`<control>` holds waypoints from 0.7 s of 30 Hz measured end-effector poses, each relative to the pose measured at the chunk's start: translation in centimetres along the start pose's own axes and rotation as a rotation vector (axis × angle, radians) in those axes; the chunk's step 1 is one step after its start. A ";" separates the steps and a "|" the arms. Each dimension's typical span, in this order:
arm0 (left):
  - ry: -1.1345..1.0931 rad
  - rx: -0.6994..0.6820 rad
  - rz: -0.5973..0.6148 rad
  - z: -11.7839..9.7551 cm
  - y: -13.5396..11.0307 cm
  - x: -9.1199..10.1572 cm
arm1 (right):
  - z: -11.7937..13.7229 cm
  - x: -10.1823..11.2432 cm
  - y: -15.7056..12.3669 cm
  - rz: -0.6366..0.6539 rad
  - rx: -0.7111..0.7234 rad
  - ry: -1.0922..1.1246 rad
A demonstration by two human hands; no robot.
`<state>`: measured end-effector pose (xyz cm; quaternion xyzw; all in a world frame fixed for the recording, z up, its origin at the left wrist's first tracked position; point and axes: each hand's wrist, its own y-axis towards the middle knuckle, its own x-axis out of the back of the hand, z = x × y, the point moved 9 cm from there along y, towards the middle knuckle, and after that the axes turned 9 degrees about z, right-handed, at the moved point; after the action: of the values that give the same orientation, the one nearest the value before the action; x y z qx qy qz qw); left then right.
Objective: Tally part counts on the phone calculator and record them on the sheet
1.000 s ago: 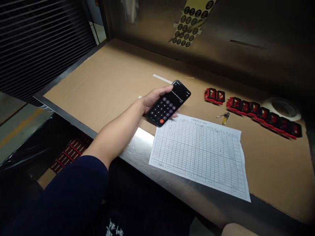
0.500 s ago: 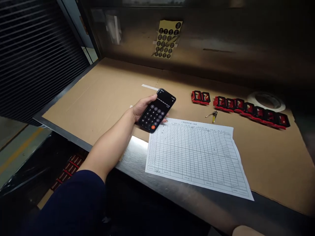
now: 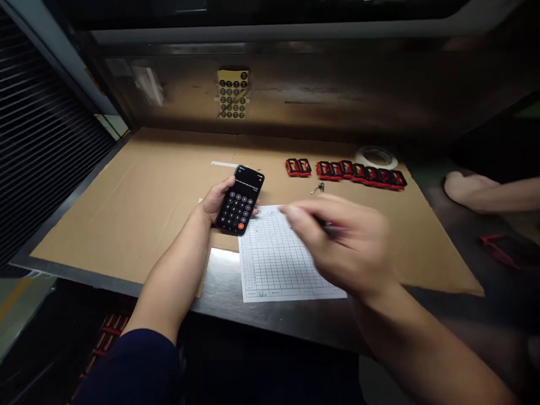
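My left hand (image 3: 214,201) is shut on a black smartphone (image 3: 239,199), which shows a calculator keypad with an orange key. The phone's lower end hangs just above the top left corner of a printed paper grid form (image 3: 265,264). My right hand (image 3: 337,242) is motion-blurred above the form's right part, its fingers drawn together. A small dark and silver object may be between them, but the blur hides it.
The form lies across a cardboard sheet (image 3: 126,219) and a steel bench edge (image 3: 223,261). Red-and-black plastic parts (image 3: 358,175), a tape roll (image 3: 376,157) and keys (image 3: 318,188) lie beyond. A co-worker's hand (image 3: 468,191) rests at the right.
The view has tilted up and drawn back, so everything looks smaller. My right hand has entered over the form, and a co-worker's hand has appeared at the right. The phone stays in my left hand.
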<state>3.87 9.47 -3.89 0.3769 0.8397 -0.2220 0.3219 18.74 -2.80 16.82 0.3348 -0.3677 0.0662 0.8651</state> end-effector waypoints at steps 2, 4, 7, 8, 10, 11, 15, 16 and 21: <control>0.017 -0.017 0.011 -0.3 -0.1 -0.1 | -1.3 -1.7 -0.8 0.009 -0.018 -0.130; 0.028 -0.009 0.029 -0.5 -0.2 -0.2 | -2.9 -3.8 -1.9 0.021 -0.061 -0.264; 0.038 0.013 0.050 -0.5 -0.4 -0.5 | -4.4 -6.5 -3.5 0.044 -0.065 -0.333; 0.039 0.015 0.051 -0.5 -0.5 -0.6 | -4.5 -7.3 -3.9 0.066 -0.037 -0.337; 0.039 0.014 0.047 -0.5 -0.6 -0.7 | -4.6 -8.5 -4.4 0.137 0.007 -0.333; 0.040 0.013 0.046 -0.5 -0.7 -0.8 | -4.7 -9.0 -4.6 0.177 0.011 -0.330; 0.059 0.005 0.047 -0.7 -0.7 -1.6 | -5.8 -10.2 -4.4 0.327 -0.127 -0.374; 0.064 0.007 0.048 -0.7 -0.7 -1.8 | -6.1 -10.4 -4.4 0.365 -0.173 -0.394; 0.067 0.011 0.035 -0.6 -0.6 -2.0 | -6.3 -11.5 -4.3 0.534 -0.260 -0.446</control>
<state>4.22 8.49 -1.96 0.4006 0.8420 -0.2080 0.2954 15.74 -0.58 3.55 0.1204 -0.6269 0.1678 0.7512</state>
